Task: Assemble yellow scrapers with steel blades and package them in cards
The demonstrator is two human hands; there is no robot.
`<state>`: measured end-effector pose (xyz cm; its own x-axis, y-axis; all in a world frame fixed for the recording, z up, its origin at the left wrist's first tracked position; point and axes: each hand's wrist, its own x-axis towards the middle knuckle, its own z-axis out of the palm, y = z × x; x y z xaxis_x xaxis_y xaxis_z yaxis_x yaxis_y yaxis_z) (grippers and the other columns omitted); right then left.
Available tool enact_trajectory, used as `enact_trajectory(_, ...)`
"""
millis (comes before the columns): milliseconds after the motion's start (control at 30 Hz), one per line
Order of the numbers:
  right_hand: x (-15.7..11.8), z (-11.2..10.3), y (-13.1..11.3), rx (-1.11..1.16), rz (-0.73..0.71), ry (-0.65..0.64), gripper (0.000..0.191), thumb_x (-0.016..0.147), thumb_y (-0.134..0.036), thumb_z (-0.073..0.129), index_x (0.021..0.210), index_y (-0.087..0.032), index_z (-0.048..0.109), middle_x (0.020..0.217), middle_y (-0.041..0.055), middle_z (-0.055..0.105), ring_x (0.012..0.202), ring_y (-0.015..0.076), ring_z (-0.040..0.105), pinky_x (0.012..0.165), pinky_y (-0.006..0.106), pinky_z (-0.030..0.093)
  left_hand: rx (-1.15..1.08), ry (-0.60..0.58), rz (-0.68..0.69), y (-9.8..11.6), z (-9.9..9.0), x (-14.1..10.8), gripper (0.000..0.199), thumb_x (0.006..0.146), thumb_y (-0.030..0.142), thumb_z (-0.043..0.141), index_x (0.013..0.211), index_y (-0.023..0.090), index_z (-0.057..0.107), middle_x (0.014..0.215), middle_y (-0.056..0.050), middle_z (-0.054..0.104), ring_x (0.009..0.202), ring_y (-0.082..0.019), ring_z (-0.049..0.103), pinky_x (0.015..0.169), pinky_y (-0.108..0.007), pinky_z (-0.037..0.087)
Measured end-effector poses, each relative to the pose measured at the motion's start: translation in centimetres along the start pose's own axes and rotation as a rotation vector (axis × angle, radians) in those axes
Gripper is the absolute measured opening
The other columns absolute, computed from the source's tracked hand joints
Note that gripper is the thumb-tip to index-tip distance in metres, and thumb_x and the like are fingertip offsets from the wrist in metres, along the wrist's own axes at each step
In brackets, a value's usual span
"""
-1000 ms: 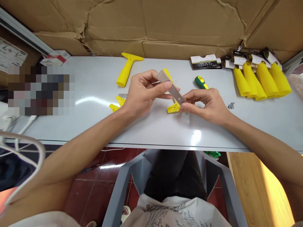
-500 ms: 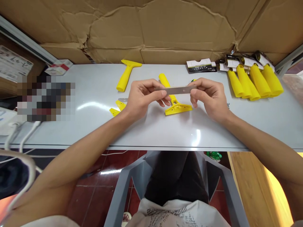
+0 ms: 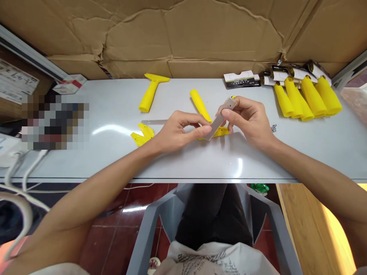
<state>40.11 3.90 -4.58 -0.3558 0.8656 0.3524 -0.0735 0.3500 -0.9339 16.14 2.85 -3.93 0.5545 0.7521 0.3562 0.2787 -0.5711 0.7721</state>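
Tilted between my two hands is a flat grey scraper blade (image 3: 217, 121) with small holes, its upper end leaning to the right. My left hand (image 3: 180, 131) pinches the lower end between thumb and fingers. The upper part is gripped by my right hand (image 3: 254, 120). Beneath them on the table lies a yellow scraper body (image 3: 200, 104), its head partly hidden by the hands and blade. Left of my left hand are yellow V-shaped plastic pieces (image 3: 143, 135) and another metal strip (image 3: 153, 122), partly covered by that hand.
A yellow scraper (image 3: 151, 91) lies farther back. Black-and-white packaging cards (image 3: 242, 79) and several yellow handles (image 3: 312, 99) line the back right. Small screws (image 3: 274, 128) lie beside my right hand. A cardboard sheet (image 3: 172, 34) stands behind the table (image 3: 114, 164).
The blade has turned from nearly level to a steep slant, right end up. My left hand has moved slightly right and lower, and the hands are closer together.
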Motion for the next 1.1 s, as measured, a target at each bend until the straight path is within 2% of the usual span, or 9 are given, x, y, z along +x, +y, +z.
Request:
enact_trajectory(133, -0.2, -0.1, -0.2, -0.073, -0.008, 0.027, 0.054, 0.086, -0.075, 0.082, 0.084, -0.025, 0.063, 0.077, 0.0009, 0.069, 0.065, 0.0153, 0.065, 0.05, 0.03, 0.052, 0.287, 0.122, 0.139, -1.3, -0.4, 0.4, 0.027, 0.108, 0.031, 0.056, 0.111, 0.025, 0.082, 0.108, -0.007, 0.084, 0.105, -0.024, 0.077, 0.101, -0.041, 0.059)
enact_trajectory(233, -0.2, -0.3, -0.5, -0.145, -0.076, 0.085, 0.053, 0.088, -0.075, 0.08, 0.08, -0.026, 0.062, 0.064, -0.0024, 0.06, 0.053, 0.0129, 0.055, 0.047, 0.031, 0.046, 0.371, 0.027, 0.198, -2.9, -1.0, 0.4, 0.041, 0.106, 0.017, 0.048, 0.135, 0.028, 0.076, 0.139, -0.007, 0.078, 0.136, -0.025, 0.069, 0.12, -0.047, 0.053)
enact_trajectory(333, -0.3, -0.3, -0.8, -0.197, -0.112, 0.131, 0.05, 0.09, -0.074, 0.079, 0.084, -0.026, 0.066, 0.053, -0.0062, 0.049, 0.044, 0.011, 0.044, 0.042, 0.031, 0.038, 0.502, -0.095, 0.215, -4.3, -1.1, 0.4, 0.058, 0.103, 0.008, 0.044, 0.154, 0.028, 0.063, 0.166, -0.008, 0.058, 0.157, -0.028, 0.052, 0.127, -0.055, 0.045)
enact_trajectory(433, -0.3, -0.3, -0.9, -0.172, -0.104, 0.147, 0.043, 0.094, -0.068, 0.078, 0.091, -0.026, 0.072, 0.06, -0.0031, 0.063, 0.046, 0.0124, 0.053, 0.041, 0.031, 0.043, 0.631, -0.117, 0.187, -5.1, -0.7, 0.5, 0.056, 0.104, 0.009, 0.043, 0.153, 0.026, 0.064, 0.155, -0.012, 0.068, 0.15, -0.033, 0.056, 0.117, -0.059, 0.049)
enact_trajectory(533, -0.2, -0.5, -0.7, -0.101, -0.118, 0.123, 0.034, 0.097, -0.059, 0.077, 0.097, -0.025, 0.081, 0.09, 0.0039, 0.08, 0.068, 0.0172, 0.071, 0.048, 0.031, 0.055, 0.747, -0.06, 0.208, -5.4, -0.4, 0.7, 0.049, 0.104, 0.011, 0.049, 0.144, 0.028, 0.071, 0.131, -0.012, 0.079, 0.132, -0.036, 0.061, 0.107, -0.06, 0.048)
enact_trajectory(600, -0.2, -0.8, -0.4, -0.059, -0.124, 0.096, 0.03, 0.1, -0.052, 0.072, 0.099, -0.025, 0.084, 0.099, 0.0051, 0.082, 0.074, 0.0185, 0.073, 0.053, 0.032, 0.059, 0.803, -0.026, 0.249, -5.4, -0.4, 0.7, 0.044, 0.103, 0.013, 0.052, 0.138, 0.029, 0.075, 0.123, -0.012, 0.079, 0.122, -0.035, 0.062, 0.1, -0.057, 0.048)
enact_trajectory(833, 0.0, -1.3, -0.5, -0.117, -0.199, 0.097, 0.012, 0.097, -0.037, 0.079, 0.099, -0.025, 0.082, 0.088, 0.0018, 0.078, 0.059, 0.0132, 0.065, 0.052, 0.032, 0.056, 0.753, 0.173, 0.253, -4.7, -0.4, 0.3, 0.046, 0.104, 0.018, 0.053, 0.143, 0.033, 0.069, 0.115, -0.01, 0.074, 0.104, -0.026, 0.068, 0.088, -0.045, 0.052)
enact_trajectory(1000, 0.2, -1.3, -0.9, -0.167, -0.175, 0.104, 0.026, 0.096, -0.044, 0.081, 0.114, -0.028, 0.072, 0.084, 0.0007, 0.075, 0.066, 0.0167, 0.069, 0.058, 0.035, 0.059, 0.704, 0.346, 0.227, -3.6, -0.6, 0.4, 0.042, 0.103, 0.023, 0.058, 0.139, 0.038, 0.072, 0.112, -0.007, 0.071, 0.1, -0.025, 0.067, 0.089, -0.046, 0.053)
enact_trajectory(1100, 0.1, -1.5, -0.8, -0.207, -0.138, 0.126, 0.038, 0.096, -0.051, 0.08, 0.124, -0.03, 0.066, 0.087, 0.0003, 0.076, 0.07, 0.0184, 0.07, 0.064, 0.037, 0.061, 0.676, 0.389, 0.194, -3.3, -0.8, 0.4, 0.042, 0.101, 0.024, 0.061, 0.137, 0.039, 0.073, 0.111, -0.007, 0.07, 0.1, -0.026, 0.066, 0.091, -0.048, 0.054)
